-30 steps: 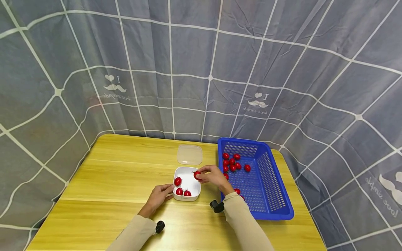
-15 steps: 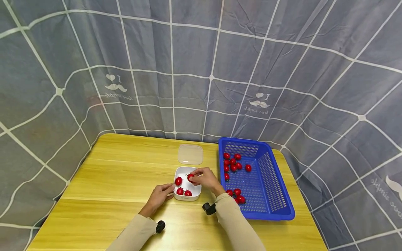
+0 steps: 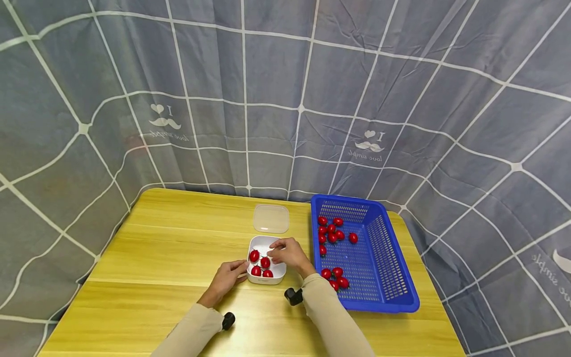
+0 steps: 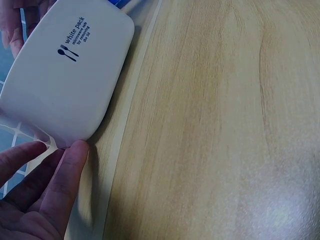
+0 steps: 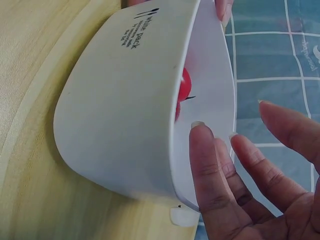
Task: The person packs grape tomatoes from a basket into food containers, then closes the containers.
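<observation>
A small white square food container (image 3: 264, 280) stands on the table, with several cherry tomatoes (image 3: 265, 262) inside. My left hand (image 3: 226, 277) steadies its left side, fingertips touching the outer wall at a corner; in the left wrist view those fingers (image 4: 75, 155) are extended against the plastic. Above the container's right rim is my right hand (image 3: 289, 253), holding nothing. Its fingers (image 5: 205, 165) are spread apart in the right wrist view, where part of a tomato (image 5: 184, 84) shows past the near wall.
A blue perforated plastic basket (image 3: 374, 277) stands on the right, with several cherry tomatoes (image 3: 332, 233) along its left part. A clear flat lid (image 3: 271, 218) lies behind the container. A grey checked curtain (image 3: 272, 124) hangs behind the wooden table (image 3: 178, 233).
My right hand carried a cherry tomato from the right rim into the container and let go of it; the tomato now lies with the others. My left hand stayed at the container's side.
</observation>
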The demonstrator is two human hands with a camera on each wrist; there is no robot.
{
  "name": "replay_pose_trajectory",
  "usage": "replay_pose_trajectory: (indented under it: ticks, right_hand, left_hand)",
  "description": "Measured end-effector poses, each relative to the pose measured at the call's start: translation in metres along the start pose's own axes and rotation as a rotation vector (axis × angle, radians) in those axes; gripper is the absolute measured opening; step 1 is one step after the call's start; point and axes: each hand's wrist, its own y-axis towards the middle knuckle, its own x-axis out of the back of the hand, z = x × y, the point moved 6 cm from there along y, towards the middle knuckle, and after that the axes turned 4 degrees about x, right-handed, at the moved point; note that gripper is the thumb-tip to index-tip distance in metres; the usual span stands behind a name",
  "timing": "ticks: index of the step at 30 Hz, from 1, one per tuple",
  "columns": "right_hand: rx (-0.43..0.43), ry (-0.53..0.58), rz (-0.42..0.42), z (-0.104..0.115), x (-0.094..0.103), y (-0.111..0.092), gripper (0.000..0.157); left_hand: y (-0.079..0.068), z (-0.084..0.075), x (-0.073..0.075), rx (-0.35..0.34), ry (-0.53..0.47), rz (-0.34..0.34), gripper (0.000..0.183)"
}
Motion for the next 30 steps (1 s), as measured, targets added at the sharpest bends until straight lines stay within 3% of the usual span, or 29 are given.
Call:
replay_pose_trajectory:
  ticks: [6, 16, 30]
  right_hand:
    - [0.014, 0.014, 0.008, 0.004, 0.005, -0.003, 0.025]
    - [0.031, 0.042, -0.040, 0.013, 0.029, -0.008, 0.030]
    - [0.042, 0.061, -0.095, 0.012, 0.078, -0.022, 0.029]
  left_hand:
    - [0.000, -0.001, 0.000, -0.007, 0.009, 0.012, 0.041]
    - [0.001, 0.000, 0.002, 0.002, 0.001, -0.002, 0.038]
    - [0.000, 0.001, -0.001, -0.001, 0.021, 0.005, 0.038]
